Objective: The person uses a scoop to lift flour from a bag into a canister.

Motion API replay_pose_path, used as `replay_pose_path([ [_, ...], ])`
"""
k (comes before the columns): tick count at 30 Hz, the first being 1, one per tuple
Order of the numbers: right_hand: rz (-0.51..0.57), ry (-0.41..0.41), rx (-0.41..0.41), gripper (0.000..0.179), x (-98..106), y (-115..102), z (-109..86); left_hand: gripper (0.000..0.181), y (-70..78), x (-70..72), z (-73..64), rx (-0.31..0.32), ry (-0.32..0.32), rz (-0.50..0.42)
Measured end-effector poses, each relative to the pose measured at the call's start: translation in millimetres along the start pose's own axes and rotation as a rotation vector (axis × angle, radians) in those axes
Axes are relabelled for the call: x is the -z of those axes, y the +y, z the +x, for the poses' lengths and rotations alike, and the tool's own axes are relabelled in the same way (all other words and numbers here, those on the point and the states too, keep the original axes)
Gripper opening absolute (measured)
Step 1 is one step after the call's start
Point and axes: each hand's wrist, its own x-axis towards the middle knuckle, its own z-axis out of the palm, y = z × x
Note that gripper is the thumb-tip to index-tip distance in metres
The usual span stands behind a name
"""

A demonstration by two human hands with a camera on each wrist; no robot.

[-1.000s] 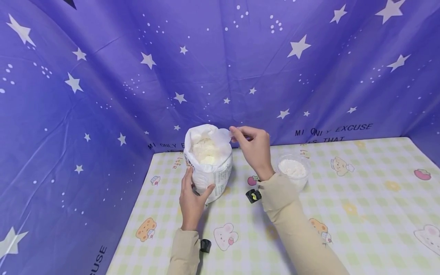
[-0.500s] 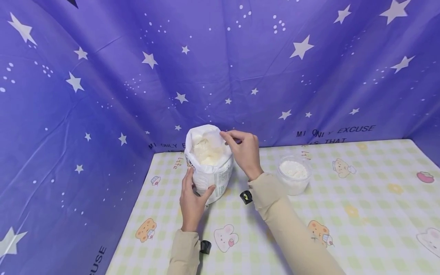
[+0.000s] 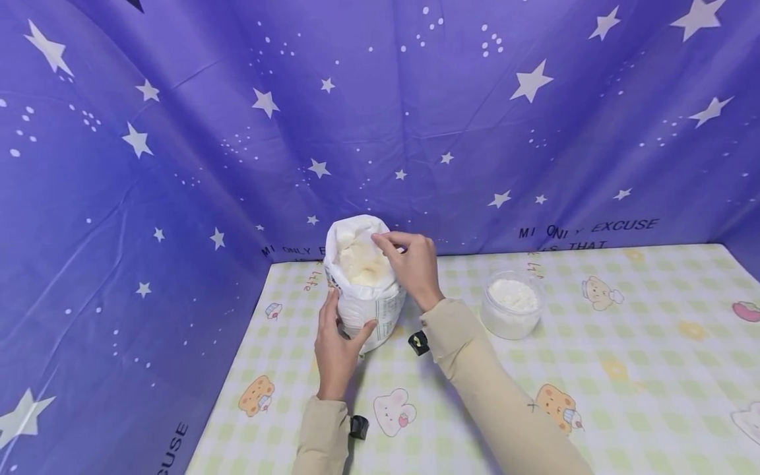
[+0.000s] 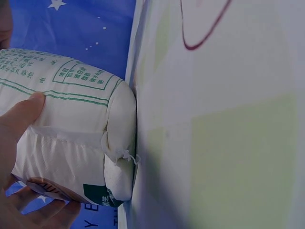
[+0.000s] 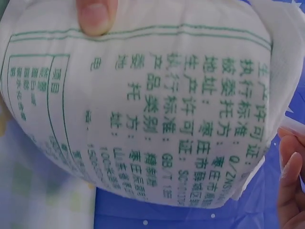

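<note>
A white cloth flour bag with green print stands with its mouth spread, pale flour inside. My left hand grips its lower side, the thumb on the printed front and the fingers round the other side. Over the bag's right rim, my right hand pinches a thin translucent white piece; its far part is hidden, so I cannot tell its kind. White powder dusts a right finger in the right wrist view. To the right stands a clear round tub with white flour in it.
A green-and-white checked cloth with cartoon prints covers the table. Purple curtains with white stars rise right behind the bag and along the left side. Black straps sit at both wrists.
My right hand has moved left and slightly down to the bag's mouth, carrying the translucent piece from the rim into the bag. My left hand keeps its grip on the bag.
</note>
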Motion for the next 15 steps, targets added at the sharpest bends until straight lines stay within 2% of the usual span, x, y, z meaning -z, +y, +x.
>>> replay_pose_path([
  [7,0.024,-0.034,-0.014,0.021,-2.6,-1.7,-3.1,0.091,1.1,-0.3,-0.3,-0.002,-0.001,0.005],
  [15,0.009,-0.130,-0.032,0.023,-4.2,-4.7,-6.8,0.092,-0.3,-0.4,-0.2,-0.007,-0.001,-0.008],
])
